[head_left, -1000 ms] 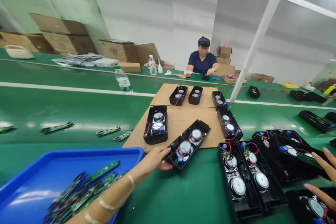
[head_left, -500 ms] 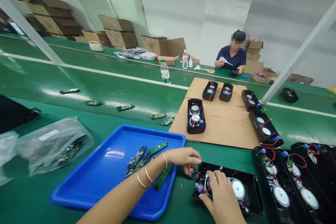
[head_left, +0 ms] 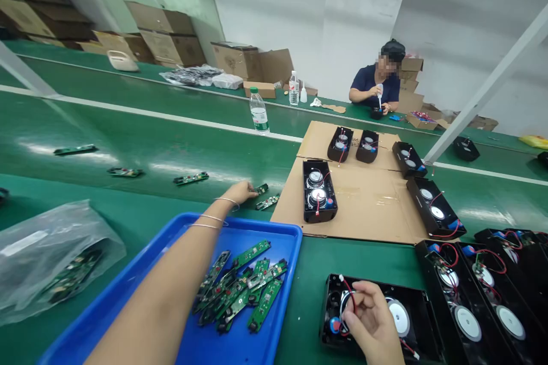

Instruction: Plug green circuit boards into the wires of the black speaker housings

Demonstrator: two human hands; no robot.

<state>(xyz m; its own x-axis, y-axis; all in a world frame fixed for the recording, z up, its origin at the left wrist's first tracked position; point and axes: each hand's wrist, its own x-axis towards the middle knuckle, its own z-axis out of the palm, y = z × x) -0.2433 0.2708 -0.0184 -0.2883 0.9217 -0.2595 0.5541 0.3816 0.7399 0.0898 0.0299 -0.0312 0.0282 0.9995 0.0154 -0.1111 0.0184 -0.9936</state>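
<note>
Past the far rim of the blue tray (head_left: 295,234), my left hand (head_left: 240,193) has its fingers closed on the near end of a green circuit board (head_left: 261,189). Another circuit board (head_left: 268,202) lies just beside it. My right hand (head_left: 370,313) is over a black speaker box (head_left: 411,296), fingers pinched on a thin red wire (head_left: 351,296) whose white plug sticks up. Inside that box are a round speaker (head_left: 399,318) with a white back and a blue part (head_left: 334,325). The other speaker is partly hidden by my right hand. Several circuit boards (head_left: 248,291) lie heaped in the tray.
Several black speaker boxes (head_left: 462,302) stand at the right; others (head_left: 319,191) rest on a cardboard sheet (head_left: 363,199). A plastic bag (head_left: 64,262) with boards lies left. A bottle (head_left: 258,111) stands beyond. Across the bench sits a person (head_left: 379,82) holding a white dropper bottle.
My left hand has left the speaker box and reached across the tray to the boards beyond. My right hand stays at the box, now pinching the wire. The view has shifted slightly.
</note>
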